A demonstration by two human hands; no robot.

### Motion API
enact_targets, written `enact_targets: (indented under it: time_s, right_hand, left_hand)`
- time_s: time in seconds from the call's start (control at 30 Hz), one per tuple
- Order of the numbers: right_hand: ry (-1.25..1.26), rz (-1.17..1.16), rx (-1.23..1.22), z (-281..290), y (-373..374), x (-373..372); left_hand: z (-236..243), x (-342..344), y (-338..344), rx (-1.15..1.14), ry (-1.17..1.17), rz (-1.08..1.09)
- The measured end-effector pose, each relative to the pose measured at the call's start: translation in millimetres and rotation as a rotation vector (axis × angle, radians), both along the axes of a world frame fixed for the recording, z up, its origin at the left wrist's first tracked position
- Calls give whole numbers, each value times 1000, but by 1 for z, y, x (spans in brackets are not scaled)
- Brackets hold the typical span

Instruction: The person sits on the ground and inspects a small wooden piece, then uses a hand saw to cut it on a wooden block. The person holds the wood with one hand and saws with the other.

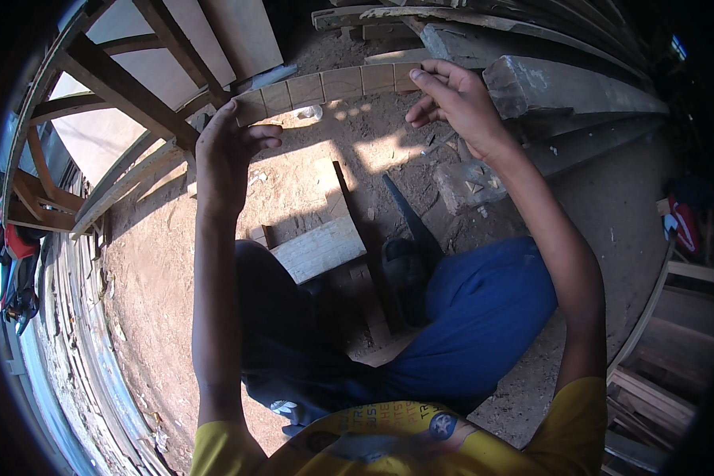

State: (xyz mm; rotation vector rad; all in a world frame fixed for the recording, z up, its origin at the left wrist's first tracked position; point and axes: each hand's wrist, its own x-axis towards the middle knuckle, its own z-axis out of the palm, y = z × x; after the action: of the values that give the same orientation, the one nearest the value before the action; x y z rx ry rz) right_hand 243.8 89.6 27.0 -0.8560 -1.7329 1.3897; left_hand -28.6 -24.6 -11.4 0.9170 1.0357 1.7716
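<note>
A thin, flat wooden strip (pixel 341 84), crossed by several evenly spaced dark lines, is held up in front of me. It looks slightly bent, though the wide lens may add to that. My left hand (pixel 228 147) is closed on its left end, the fingertips partly hidden behind the thumb side. At the other end my right hand (pixel 456 99) pinches the strip between thumb and fingers, with the lower fingers curled free. Below, between my legs, a pale wooden block (pixel 321 247) sits by a long dark tapering tool (pixel 411 213) near my foot.
A curved wooden frame (pixel 119 87) with crosspieces stands at the left. Heavy timber beams (pixel 563 86) are piled at the far right, and a rough block (pixel 464 186) lies before them. Long weathered planks (pixel 67 341) line the left edge. More wooden pieces (pixel 666 333) are at the right.
</note>
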Motion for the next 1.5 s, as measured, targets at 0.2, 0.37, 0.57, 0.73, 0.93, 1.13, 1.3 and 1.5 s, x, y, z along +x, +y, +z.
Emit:
enact_targets:
  time_s: [0.2,0.37,0.57,0.73,0.93,1.13,1.3,1.5]
  right_hand:
    - [-7,9,-13,2,-1,1]
    - [-13,30,-15,2,-1,1]
    - [-29,13,-14,1,0,1]
    - [-37,11,-12,1,0,1]
    - [-32,10,-14,1,0,2]
    - [-31,11,-16,2,-1,1]
    - [-37,11,-14,3,-3,0]
    - [-35,30,-20,-1,2,1]
  left_hand:
    - [2,2,-1,-39,63,4]
    - [-3,-4,2,-36,-11,-28]
    - [-5,-5,4,18,-49,-16]
    - [-5,-4,5,12,-37,-11]
    - [-6,-4,5,22,-28,-15]
    - [-1,-3,2,-86,8,-29]
    - [-5,-6,3,-15,-22,-21]
    - [0,1,2,-22,-49,16]
